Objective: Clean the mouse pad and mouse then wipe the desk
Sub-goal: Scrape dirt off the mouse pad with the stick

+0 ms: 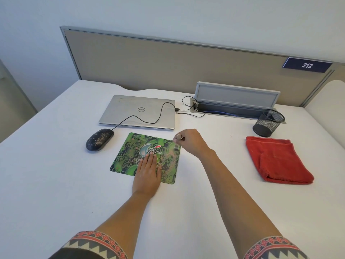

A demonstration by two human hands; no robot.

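A green patterned mouse pad (128,157) lies on the white desk (56,174), with pale crumbs scattered over its right part. My left hand (148,174) rests flat on the pad's lower middle, fingers straight. My right hand (188,142) hovers at the pad's upper right corner with fingers curled, pinching a small blurred tool that looks like a brush (176,146). Its tip is just above the pad. A black wired mouse (99,139), speckled with crumbs, sits left of the pad. A folded red cloth (276,159) lies at the right.
A shut silver laptop (138,112) lies behind the pad, with the mouse cable (149,122) running across it to an open cable tray (233,101). A black mesh pen cup (268,123) stands near the cloth. A beige partition (168,64) closes the desk's back edge.
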